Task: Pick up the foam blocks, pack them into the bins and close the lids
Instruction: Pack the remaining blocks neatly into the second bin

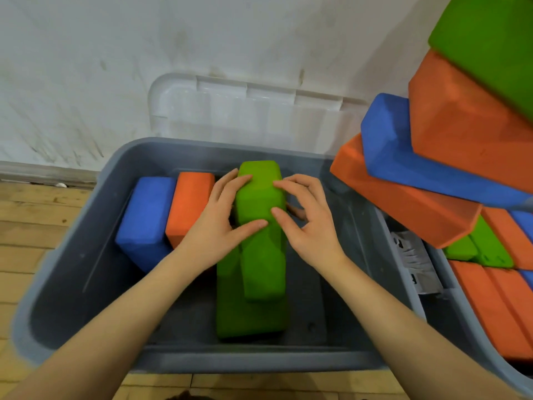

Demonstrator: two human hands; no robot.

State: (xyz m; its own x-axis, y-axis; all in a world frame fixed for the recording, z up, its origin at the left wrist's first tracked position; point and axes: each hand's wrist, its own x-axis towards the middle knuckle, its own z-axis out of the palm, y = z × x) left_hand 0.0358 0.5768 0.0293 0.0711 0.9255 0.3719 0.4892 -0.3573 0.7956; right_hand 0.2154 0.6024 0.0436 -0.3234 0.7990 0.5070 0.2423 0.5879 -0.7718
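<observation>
left hand (pixel 219 223): centre of frame, fingers curled over the left edge of the top green block (pixel 259 226), thumb lying across its top face – grip wrapped on the block.
right hand (pixel 305 220): just right of centre, fingertips on the block's top face and right edge, some fingers tucked down its right side – grip curled on the same block.
top green block: centre of frame, inside the grey bin (pixel 86 255), lying lengthwise away from the camera, stacked on a lower green block (pixel 251 313) and tilted a little.
lower green block: flat on the bin floor, bottom centre, sticking out nearer the camera than the top one.
orange block (pixel 190 206): standing in the bin just left of the green pair, partly behind the left hand.
blue block (pixel 147 217): standing left of the orange one, touching it, close to the bin's left wall.
lid (pixel 253 111): clear plastic, upper centre, propped upright against the white wall behind the bin – bin open.
second bin (pixel 450 301): right edge of frame, touching the first, filled with orange, green and blue blocks.
stack (pixel 432 168): upper right, loose orange, blue and green blocks heaped above the second bin.
floor (pixel 34 226): wood boards, left and bottom of frame.
</observation>
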